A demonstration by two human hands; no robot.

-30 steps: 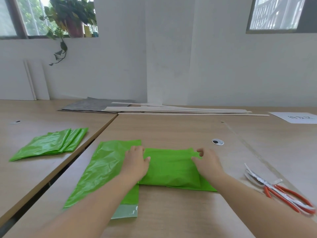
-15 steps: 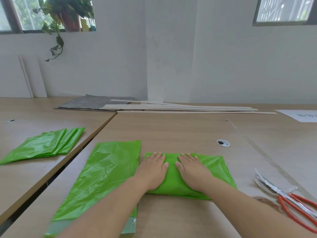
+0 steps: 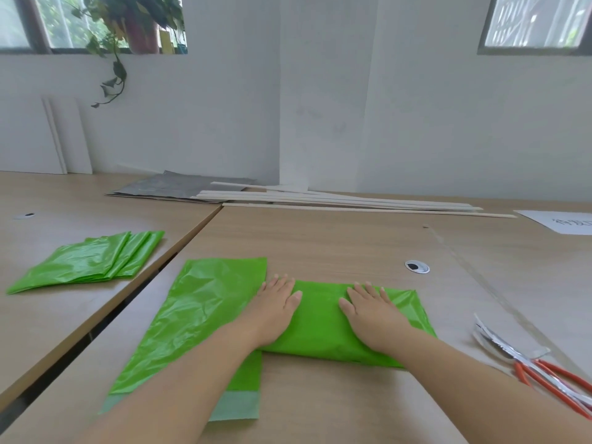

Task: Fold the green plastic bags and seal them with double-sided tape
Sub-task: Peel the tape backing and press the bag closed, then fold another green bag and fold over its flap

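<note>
Green plastic bag (image 3: 323, 325), folded into a plump rectangle, is lying at lower centre of the frame on the pale wooden table (image 3: 320, 238), where a person's left hand (image 3: 275, 307) and right hand (image 3: 371, 310) are pressing it flat, fingers straight and clasping nothing. Creasing appears to be the step under way; sealing is looking like the next job, calling for one palm to be pinning the layers while the other is fetching double-sided tape.
</note>
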